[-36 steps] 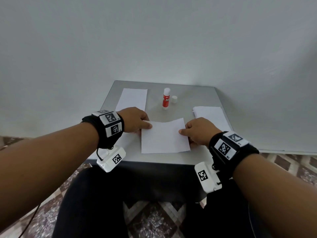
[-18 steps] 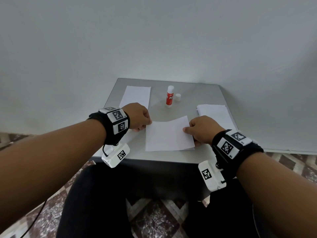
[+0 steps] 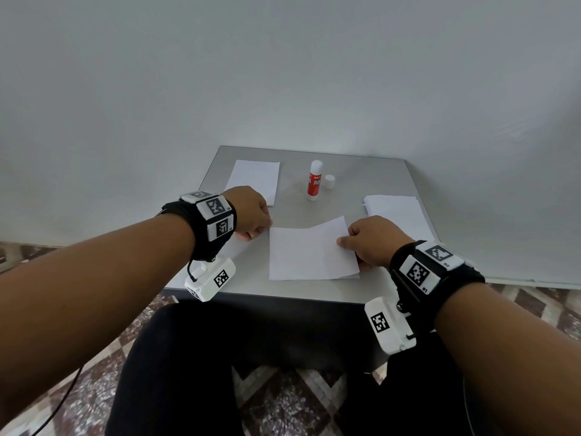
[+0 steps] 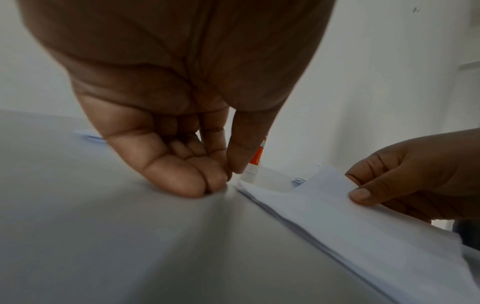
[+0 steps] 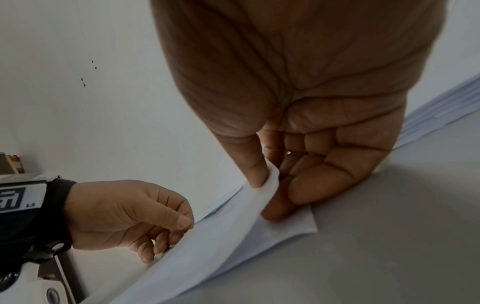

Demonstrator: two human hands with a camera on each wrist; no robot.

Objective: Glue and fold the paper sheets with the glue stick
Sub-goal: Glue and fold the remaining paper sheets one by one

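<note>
On grey table (image 3: 371, 180), red-labelled "GLUE STICK" (image 3: 314, 180), right hand (image 3: 371, 242) pinching paper sheet (image 3: 308, 256)

Dim, even light without glare; wrist views soft and blurred, head view bowed at the edges.

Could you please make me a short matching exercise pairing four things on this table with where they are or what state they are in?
Things:
1. glue stick
2. cap
3. middle sheet
4. paper stack

States or places:
A. lies at the table's right edge, untouched
B. stands upright with its top uncovered
C. sits alone, just right of the glue stick
D. pinched at its right edge by the right hand

Pairs: 1-B, 2-C, 3-D, 4-A
</note>
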